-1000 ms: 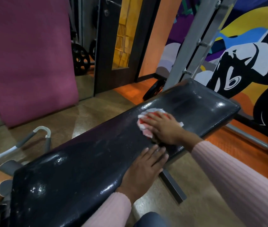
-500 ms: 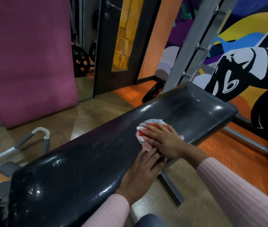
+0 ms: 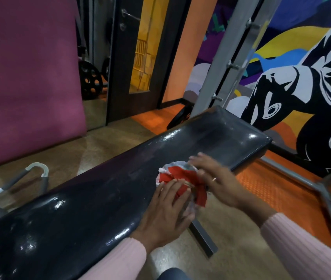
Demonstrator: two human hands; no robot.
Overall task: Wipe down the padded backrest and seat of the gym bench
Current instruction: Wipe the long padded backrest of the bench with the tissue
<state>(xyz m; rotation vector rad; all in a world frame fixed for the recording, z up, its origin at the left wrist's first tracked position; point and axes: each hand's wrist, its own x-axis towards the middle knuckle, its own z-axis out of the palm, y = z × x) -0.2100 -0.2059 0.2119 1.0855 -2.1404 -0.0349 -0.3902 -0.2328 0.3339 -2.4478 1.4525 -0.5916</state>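
Both hands together on red-white cloth (image 3: 180,179) at bench pad (image 3: 100,195) near edge: left hand (image 3: 166,214) fingers flat at cloth's 7 o'clock, right hand (image 3: 215,179) at 3 o'clock, grip blurred, cannot tell.

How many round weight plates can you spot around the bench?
2 for certain: one weight plate standing beyond the maroon mat, another on the orange floor behind the bench. A dark round edge beside the first may be another.

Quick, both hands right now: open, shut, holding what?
Left hand: open, fingers laid on the red and white cloth.
Right hand: on the cloth; motion blur, grip cannot be told.
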